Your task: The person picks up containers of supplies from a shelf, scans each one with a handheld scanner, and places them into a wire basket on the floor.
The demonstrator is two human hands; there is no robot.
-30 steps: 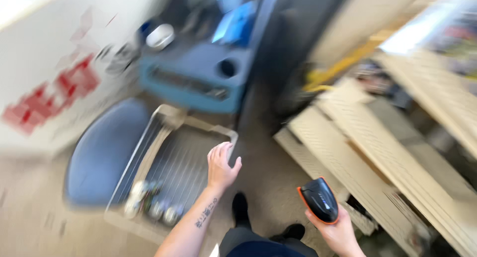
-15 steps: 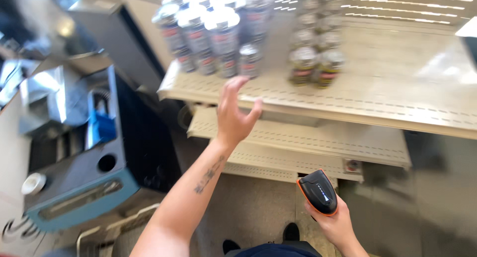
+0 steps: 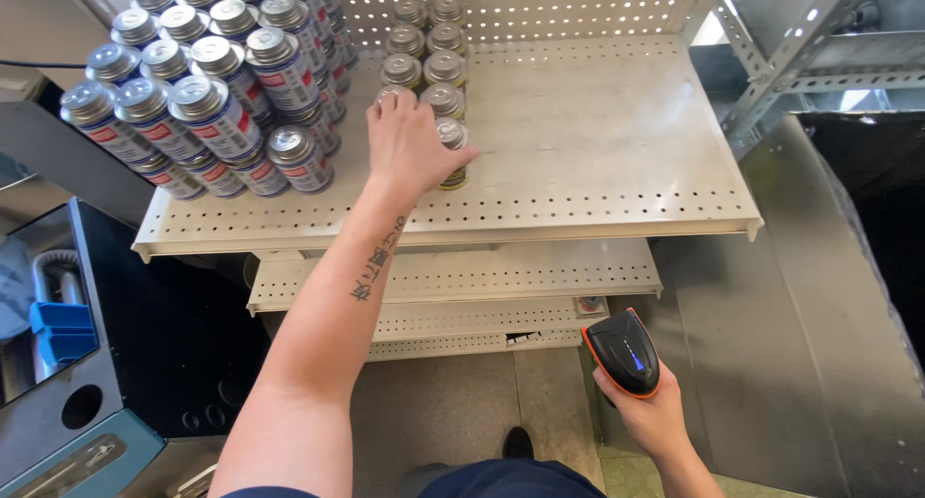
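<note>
The left hand, arm outstretched, gripped a can on the shelf while the right hand clasped a scanner.

A single head-worn camera looks steeply down, close over a perforated metal shelf that fills the frame from 10 to 2 o'clock, with the floor at 6 o'clock.
</note>
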